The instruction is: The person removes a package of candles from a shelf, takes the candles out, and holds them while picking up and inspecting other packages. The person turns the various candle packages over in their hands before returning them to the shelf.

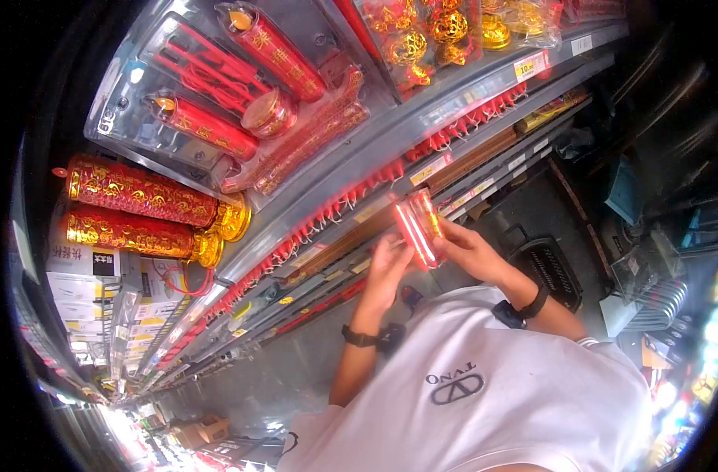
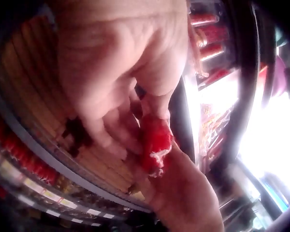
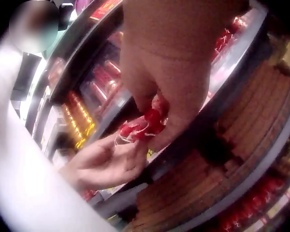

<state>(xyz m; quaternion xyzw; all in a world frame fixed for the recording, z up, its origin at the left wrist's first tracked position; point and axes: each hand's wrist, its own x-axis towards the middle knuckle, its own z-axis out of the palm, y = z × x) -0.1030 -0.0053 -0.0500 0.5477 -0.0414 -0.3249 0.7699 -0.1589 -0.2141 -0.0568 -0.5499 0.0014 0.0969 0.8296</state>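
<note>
Left grip [image 1: 387,271], right grip [image 1: 475,253] hold red pack [image 1: 416,230]; candles [image 1: 274,53] in clear tray [image 1: 126,86].

A red bundle [image 2: 157,137] with white string [image 2: 157,155] is held by the left hand [image 2: 121,58] and touched by the right hand [image 2: 188,191]. Brown strips [image 2: 34,72] are seen at left, white labels [image 2: 47,194] at lower left, red packs [image 2: 211,36] at upper right.
</note>
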